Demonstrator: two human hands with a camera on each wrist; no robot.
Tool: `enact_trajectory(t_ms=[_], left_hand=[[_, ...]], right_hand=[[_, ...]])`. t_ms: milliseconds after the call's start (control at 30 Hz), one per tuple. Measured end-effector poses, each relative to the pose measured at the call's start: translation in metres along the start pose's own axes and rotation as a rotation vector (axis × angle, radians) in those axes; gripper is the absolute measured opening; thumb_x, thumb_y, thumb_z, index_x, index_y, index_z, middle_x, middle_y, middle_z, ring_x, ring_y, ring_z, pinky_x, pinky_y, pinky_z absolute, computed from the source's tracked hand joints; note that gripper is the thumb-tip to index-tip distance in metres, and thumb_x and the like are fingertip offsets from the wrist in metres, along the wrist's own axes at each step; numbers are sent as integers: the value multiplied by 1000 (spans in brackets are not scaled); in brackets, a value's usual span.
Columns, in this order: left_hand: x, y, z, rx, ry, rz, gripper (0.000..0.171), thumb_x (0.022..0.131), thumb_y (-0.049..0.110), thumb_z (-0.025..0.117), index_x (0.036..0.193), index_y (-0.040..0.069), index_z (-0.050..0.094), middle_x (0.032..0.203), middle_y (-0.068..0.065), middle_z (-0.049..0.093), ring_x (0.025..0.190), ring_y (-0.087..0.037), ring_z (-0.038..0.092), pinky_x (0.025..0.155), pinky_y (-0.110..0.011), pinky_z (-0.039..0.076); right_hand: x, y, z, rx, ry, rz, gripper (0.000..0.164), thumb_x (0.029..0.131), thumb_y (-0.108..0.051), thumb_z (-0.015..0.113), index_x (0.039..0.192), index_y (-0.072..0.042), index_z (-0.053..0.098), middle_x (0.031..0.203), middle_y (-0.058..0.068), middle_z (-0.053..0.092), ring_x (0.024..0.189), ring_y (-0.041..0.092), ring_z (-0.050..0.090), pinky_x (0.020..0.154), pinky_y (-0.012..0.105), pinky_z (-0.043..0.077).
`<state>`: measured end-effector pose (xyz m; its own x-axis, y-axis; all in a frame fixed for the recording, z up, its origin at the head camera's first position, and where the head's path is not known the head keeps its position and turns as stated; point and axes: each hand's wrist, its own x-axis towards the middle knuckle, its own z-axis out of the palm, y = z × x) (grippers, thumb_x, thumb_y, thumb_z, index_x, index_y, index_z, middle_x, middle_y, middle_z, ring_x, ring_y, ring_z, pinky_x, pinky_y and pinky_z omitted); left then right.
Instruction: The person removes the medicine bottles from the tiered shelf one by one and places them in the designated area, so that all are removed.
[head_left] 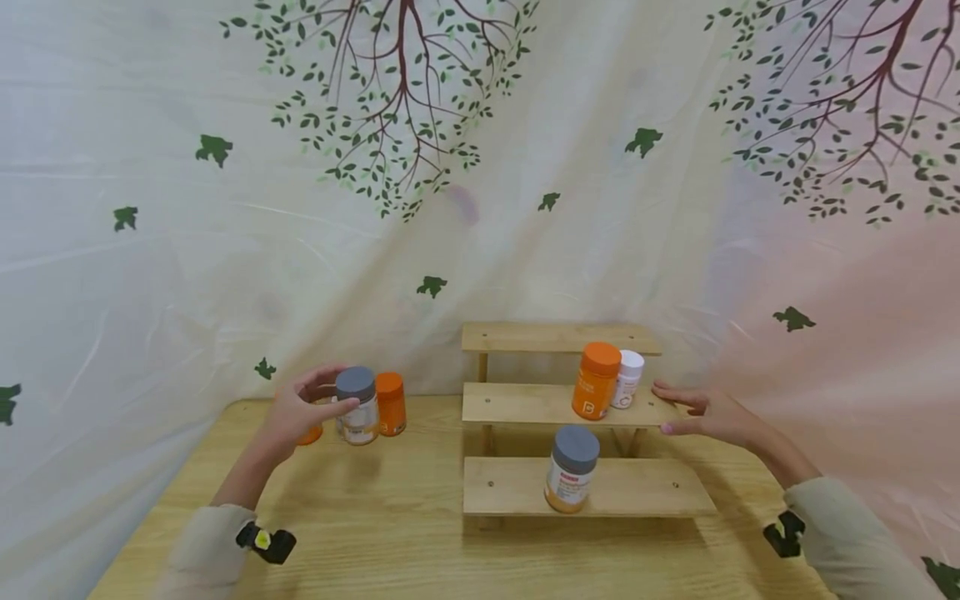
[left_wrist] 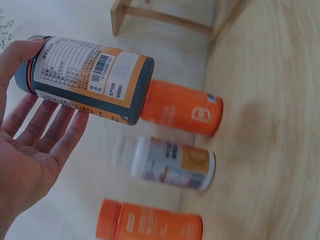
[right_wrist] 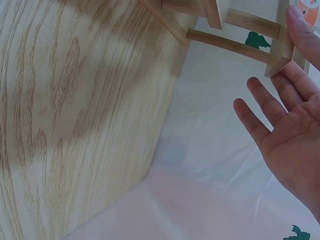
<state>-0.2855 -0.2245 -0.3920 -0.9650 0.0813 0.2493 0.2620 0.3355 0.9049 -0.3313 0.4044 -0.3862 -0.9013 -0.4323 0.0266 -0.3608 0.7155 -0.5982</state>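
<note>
My left hand (head_left: 288, 412) holds a supplement jar (head_left: 357, 408) with a grey lid, thumb on one side and fingers round the other. In the left wrist view this jar (left_wrist: 92, 80) lies sideways across the picture, its printed label and barcode showing. Close behind it stands an orange bottle (head_left: 391, 406); a white bottle (left_wrist: 172, 162) and another orange bottle (left_wrist: 155, 222) appear below in the left wrist view. My right hand (head_left: 720, 417) touches the right end of a three-tier wooden rack (head_left: 517, 404), fingers nearly straight, thumb at the middle shelf's front corner.
On the middle shelf stand a large orange bottle (head_left: 597, 382) and a small white bottle (head_left: 627, 380). A grey-lidded jar (head_left: 572, 469) stands on the lowest shelf. The wooden table (head_left: 360, 533) ends against a curtain (head_left: 337, 275) printed with trees and leaves.
</note>
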Motion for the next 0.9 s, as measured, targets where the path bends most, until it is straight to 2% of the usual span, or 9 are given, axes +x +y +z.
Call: enact_trajectory(t_ms=[200, 367, 667, 900], left_hand=[[-9, -12, -19, 43, 29, -13, 62, 89, 22, 81, 142, 3, 56, 112, 24, 65, 103, 5, 63, 86, -19, 55], [-18, -23, -34, 89, 49, -3, 61, 89, 21, 81, 141, 1, 56, 110, 25, 65, 101, 7, 63, 83, -18, 55], [-29, -44, -55, 116, 41, 48, 52, 88, 13, 80, 132, -5, 58, 107, 26, 66, 98, 6, 66, 82, -18, 57], [-34, -57, -67, 158, 20, 36, 55, 87, 13, 82, 131, -6, 56, 107, 23, 66, 99, 8, 64, 82, -20, 57]], right_hand=[[1, 2, -2, -11, 9, -18, 71, 92, -27, 75, 151, -1, 45, 160, 24, 34, 144, 55, 32, 108, 72, 38], [1, 0, -3, -20, 8, -11, 73, 92, -30, 75, 152, -2, 44, 160, 23, 33, 145, 54, 32, 108, 71, 38], [-1, -4, -2, -8, 1, -19, 71, 92, -28, 75, 151, -1, 45, 159, 25, 34, 144, 56, 33, 107, 73, 38], [-2, -3, -1, -14, 11, -13, 72, 92, -29, 76, 150, 1, 46, 159, 26, 34, 144, 56, 33, 107, 72, 38]])
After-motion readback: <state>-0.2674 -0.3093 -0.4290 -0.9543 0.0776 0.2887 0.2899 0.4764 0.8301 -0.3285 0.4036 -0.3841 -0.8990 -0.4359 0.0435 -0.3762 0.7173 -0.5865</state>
